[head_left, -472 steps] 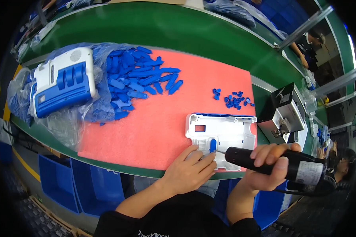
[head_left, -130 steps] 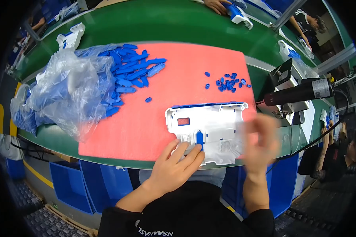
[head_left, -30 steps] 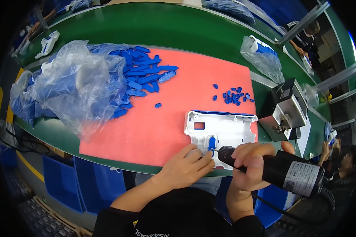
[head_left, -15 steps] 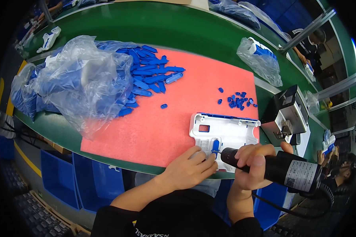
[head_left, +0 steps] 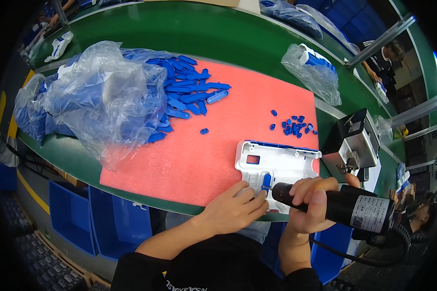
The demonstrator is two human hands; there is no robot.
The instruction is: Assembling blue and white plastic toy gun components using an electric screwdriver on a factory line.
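Observation:
My right hand (head_left: 311,203) is wrapped round a black corded electric screwdriver (head_left: 352,208), held almost level. Its thin bit meets a slim blue strip (head_left: 267,182) inside a white plastic housing shell (head_left: 289,167), which lies with its hollow side up. Along the shell's far edge runs a blue trim. With bent fingers, my left hand (head_left: 235,206) grips the shell's near left side, its fingertips close to the blue strip. The screwdriver and my right hand hide the shell's near right part. Whether a screw sits at the bit is too small to tell.
The shell rests on a pink foam mat (head_left: 199,165). Small blue parts (head_left: 294,127) lie beyond it, and a metal-and-black box (head_left: 352,143) stands to the right. At left, long blue pieces (head_left: 189,89) spill beside a clear plastic bag (head_left: 107,97). Blue bins (head_left: 116,223) sit below the bench.
The whole view has shifted slightly. Both hands keep their holds, and the screwdriver bit stays at the blue strip.

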